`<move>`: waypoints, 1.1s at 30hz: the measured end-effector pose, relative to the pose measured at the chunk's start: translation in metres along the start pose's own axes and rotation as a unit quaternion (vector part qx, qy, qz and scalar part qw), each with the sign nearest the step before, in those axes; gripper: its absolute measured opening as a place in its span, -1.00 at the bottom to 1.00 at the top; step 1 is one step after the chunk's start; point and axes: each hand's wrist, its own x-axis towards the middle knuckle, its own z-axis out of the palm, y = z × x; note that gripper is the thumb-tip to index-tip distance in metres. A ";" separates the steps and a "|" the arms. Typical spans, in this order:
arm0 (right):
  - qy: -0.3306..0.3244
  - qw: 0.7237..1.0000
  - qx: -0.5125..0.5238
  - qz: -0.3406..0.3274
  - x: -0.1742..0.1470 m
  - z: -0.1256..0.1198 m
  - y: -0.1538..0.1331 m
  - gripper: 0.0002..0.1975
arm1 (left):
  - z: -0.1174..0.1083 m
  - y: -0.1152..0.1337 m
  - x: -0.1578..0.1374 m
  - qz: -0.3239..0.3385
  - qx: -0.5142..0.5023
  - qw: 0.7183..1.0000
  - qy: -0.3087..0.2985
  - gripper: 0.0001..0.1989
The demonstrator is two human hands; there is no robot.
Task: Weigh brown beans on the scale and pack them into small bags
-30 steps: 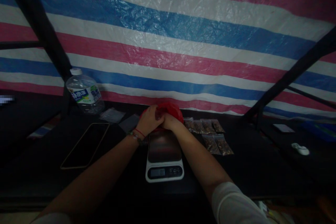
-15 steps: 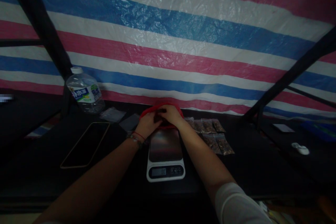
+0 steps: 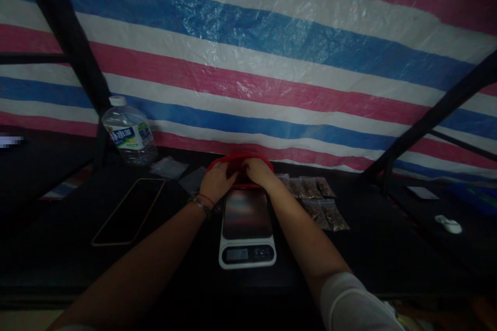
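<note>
A red bowl (image 3: pixel 266 161) stands right behind a white kitchen scale (image 3: pixel 248 243) with a metal pan and a small display. My left hand (image 3: pixel 217 183), with a red cord and a beaded bracelet at its wrist, reaches over the bowl's left side, fingers bent inward. From the right, my right hand (image 3: pixel 259 171) dips into the same bowl, fingers curled down. Between the hands the bowl's inside is dark, so what the fingers hold is hidden. Close to my right forearm lie several small clear bags (image 3: pixel 309 187) filled with brownish bits.
To the left, a phone (image 3: pixel 130 212) lies flat on the black table (image 3: pixel 373 248). Behind it are clear plastic bags (image 3: pixel 169 167) and a large clear bottle (image 3: pixel 130 134). A white object (image 3: pixel 448 224) lies far right. Dark slanted posts (image 3: pixel 83 51) flank a striped plastic sheet (image 3: pixel 248 77).
My hands have drawn slightly apart over the red bowl, uncovering more of its dark inside. The view has shifted a little; the scale and filled bags stay in place.
</note>
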 end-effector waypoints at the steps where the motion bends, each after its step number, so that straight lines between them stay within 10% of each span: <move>1: -0.030 0.999 -0.017 -0.012 -0.001 0.002 0.000 -0.68 | -0.002 0.002 -0.001 -0.006 0.014 1.000 0.004 -0.63; 13: -0.159 0.978 -0.021 -0.130 -0.001 0.022 -0.004 -0.71 | -0.012 0.008 -0.003 -0.020 0.096 0.994 -0.036 -0.64; 24: -0.172 0.980 -0.099 0.026 -0.007 -0.004 0.014 -0.51 | -0.011 0.007 -0.004 0.021 0.069 0.996 -0.045 -0.65; 33: -0.165 0.980 -0.105 -0.034 -0.006 0.007 0.000 -0.70 | -0.009 0.007 -0.004 0.035 0.048 0.997 -0.047 -0.64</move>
